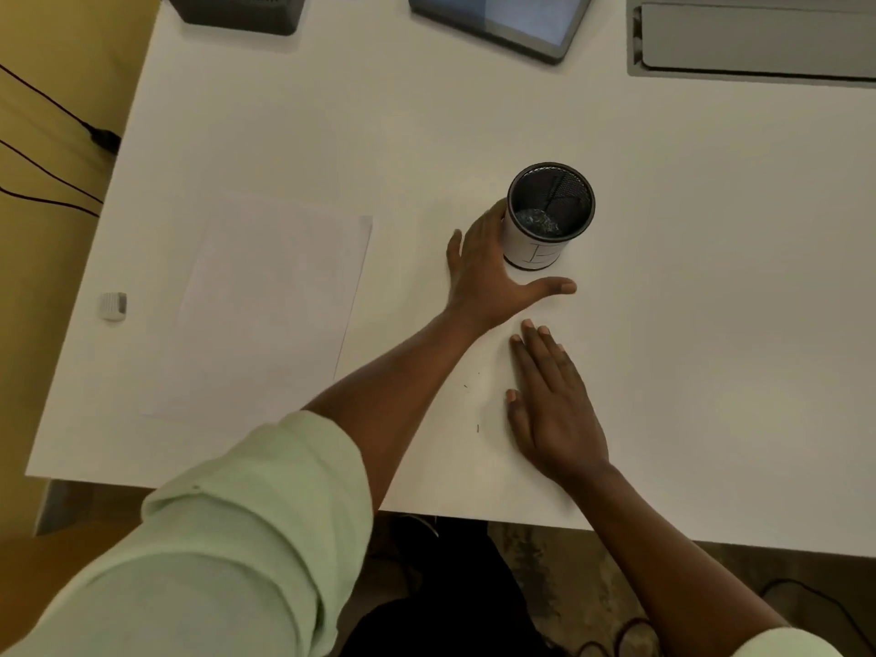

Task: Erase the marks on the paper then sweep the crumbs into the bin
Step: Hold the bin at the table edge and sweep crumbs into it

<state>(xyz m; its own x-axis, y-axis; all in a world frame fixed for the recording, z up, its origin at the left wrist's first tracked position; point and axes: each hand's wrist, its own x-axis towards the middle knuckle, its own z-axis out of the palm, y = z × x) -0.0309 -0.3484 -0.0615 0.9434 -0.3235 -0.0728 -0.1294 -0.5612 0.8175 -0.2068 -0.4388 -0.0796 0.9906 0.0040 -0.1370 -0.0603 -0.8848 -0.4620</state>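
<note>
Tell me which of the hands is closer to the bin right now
Left. The left hand is against the bin, fingers curved around its left side, thumb spread in front. The right hand lies flat on the table, nearer the person, not touching it.

An office, by the look of it — a broad white counter (663,348) carries a tablet (502,19) at the far edge, a grey cable-tray flap (753,40) set into the far right corner, a dark device (237,9) far left, and a mesh desk cup (550,215) — with cables (47,182) trailing off left.
</note>
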